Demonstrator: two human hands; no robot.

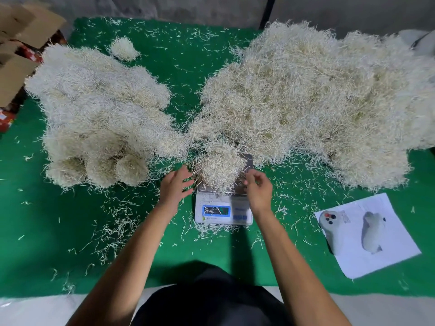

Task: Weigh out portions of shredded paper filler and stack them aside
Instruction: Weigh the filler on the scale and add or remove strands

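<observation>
Centre of the frame, slightly below the middle: a small white digital scale (223, 208) on a green table cover (35, 231), blue-lit display facing the lower edge, digits too blurred to read. On its platform, a loose clump of shredded paper filler (219, 170), pale cream, spilling over the platform's near and left edges and touching the fringe of the bigger heap behind. Left of the clump, the left hand (174, 187): fingers straight and spread, palm turned toward the clump, fingertips just beside the strands, grasping nothing. Right of the clump, the right hand (257, 187): fingers loosely curled, thumb and forefinger drawn close together near the clump's right edge; whether a few strands are pinched there cannot be told through the blur. Filling the upper right of the frame, a large tangled heap of filler (317, 102), darker and more straw-coloured in its folds. At the left and upper left, a pile of rounded weighed-looking portions (101, 114), bunched together, with three distinct balls along its near edge and one small separate tuft (123, 48) further up. Everywhere across the green, scattered single strands, thickest around the scale and below the left forearm. At the lower right, a white sheet of paper (372, 234) lying flat, with a white handheld device (332, 229) bearing dark and red buttons resting on its left part. At the far left edge, open cardboard boxes (16, 43). Along the bottom, bare forearms and dark clothing.
</observation>
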